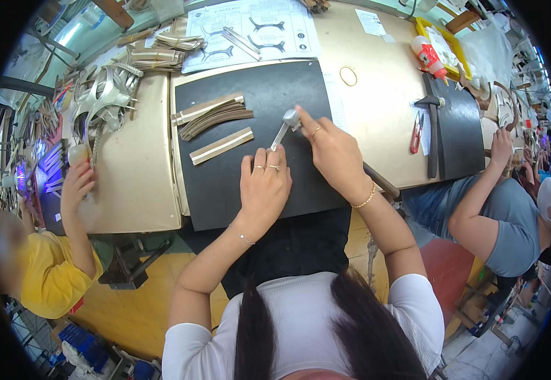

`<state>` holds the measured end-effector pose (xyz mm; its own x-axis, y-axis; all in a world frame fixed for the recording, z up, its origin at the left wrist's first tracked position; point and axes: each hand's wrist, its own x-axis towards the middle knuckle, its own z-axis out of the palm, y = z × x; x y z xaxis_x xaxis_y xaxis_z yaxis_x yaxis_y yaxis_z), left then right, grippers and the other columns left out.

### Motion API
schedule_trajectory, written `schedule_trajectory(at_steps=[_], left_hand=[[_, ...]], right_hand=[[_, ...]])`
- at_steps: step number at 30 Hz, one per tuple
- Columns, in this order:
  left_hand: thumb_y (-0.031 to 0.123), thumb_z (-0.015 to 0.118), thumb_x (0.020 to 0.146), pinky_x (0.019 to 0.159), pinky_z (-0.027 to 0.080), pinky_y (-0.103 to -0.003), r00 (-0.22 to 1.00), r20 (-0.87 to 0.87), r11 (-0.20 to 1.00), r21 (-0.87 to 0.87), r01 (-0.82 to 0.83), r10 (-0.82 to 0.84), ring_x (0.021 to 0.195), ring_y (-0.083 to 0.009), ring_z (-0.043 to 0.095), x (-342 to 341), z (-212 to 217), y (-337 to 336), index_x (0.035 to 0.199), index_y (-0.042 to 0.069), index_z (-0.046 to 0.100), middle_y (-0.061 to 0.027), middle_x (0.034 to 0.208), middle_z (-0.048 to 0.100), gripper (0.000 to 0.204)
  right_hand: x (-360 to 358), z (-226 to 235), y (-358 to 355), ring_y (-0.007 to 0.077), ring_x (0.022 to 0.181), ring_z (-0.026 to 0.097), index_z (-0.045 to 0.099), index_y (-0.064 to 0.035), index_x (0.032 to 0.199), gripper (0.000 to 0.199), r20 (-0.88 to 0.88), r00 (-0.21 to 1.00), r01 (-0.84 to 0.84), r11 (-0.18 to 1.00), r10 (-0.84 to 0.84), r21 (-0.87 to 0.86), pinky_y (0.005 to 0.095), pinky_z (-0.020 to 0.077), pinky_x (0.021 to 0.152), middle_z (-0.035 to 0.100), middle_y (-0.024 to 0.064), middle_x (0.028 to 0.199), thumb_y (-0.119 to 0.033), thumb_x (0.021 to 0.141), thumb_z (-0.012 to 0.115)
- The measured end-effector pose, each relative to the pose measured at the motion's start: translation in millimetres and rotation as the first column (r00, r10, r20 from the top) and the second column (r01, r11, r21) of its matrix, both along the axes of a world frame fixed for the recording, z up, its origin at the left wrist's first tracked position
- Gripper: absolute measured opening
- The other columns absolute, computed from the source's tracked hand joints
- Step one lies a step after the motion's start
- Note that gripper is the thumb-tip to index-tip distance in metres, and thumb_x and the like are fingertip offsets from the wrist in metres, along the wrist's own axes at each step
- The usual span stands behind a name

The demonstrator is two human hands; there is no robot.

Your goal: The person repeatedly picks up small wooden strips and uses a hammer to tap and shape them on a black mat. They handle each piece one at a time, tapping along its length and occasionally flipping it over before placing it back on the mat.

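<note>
My left hand (266, 187) lies over the dark work mat (224, 193), its fingers together on the lower end of a narrow pale strip (280, 137). Up and to the right of it, my right hand (337, 152) is closed on a hammer, whose grey rounded head (292, 118) is by the strip's upper end. The hammer's dark handle (382, 180) sticks out beneath my right wrist; its middle is hidden by the hand. Left of my hands lie a brown strip with a pale band (221, 145), a stack of curved brown strips (215, 120) and another banded strip (209, 107).
Behind the mat lies a printed drawing sheet (250, 28) with bundled strips (177, 41) beside it. To the right are a red-and-white bottle (429, 54), another hammer (432, 136), a red cutter (416, 133) and a yellow tray (424, 26). People sit close on both sides.
</note>
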<state>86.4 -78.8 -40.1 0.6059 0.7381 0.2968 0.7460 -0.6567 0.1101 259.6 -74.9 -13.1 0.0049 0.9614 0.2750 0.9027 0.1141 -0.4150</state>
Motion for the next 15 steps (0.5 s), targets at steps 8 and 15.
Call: schedule_trajectory(at_steps=[8,15], left_hand=[[0.012,0.075,0.084,0.089,0.045,-0.040,0.979,0.200,0.989,-0.150,-0.002,0.033,0.105,-0.0280,0.058,-2,2,10,0.117,-0.001,0.067,-0.0113,0.110,0.061,0.036],[0.009,0.073,0.087,0.084,0.051,-0.042,0.961,0.269,0.961,-0.275,0.018,0.059,0.094,-0.0327,0.062,-4,0,34,0.106,0.002,0.069,-0.0130,0.099,0.062,0.021]], right_hand=[[4,-1,5,0.0322,0.069,0.065,0.061,-0.0127,0.142,0.042,-0.083,0.996,-0.018,1.000,0.017,-0.014,0.0411,0.0536,0.060,0.064,0.0115,0.085,-0.015,0.100,0.062],[3,-2,10,0.0324,0.070,0.066,0.066,-0.0129,0.135,0.038,-0.088,0.996,-0.013,0.993,0.003,-0.114,0.0416,0.0542,0.063,0.065,0.0114,0.087,-0.013,0.098,0.064]])
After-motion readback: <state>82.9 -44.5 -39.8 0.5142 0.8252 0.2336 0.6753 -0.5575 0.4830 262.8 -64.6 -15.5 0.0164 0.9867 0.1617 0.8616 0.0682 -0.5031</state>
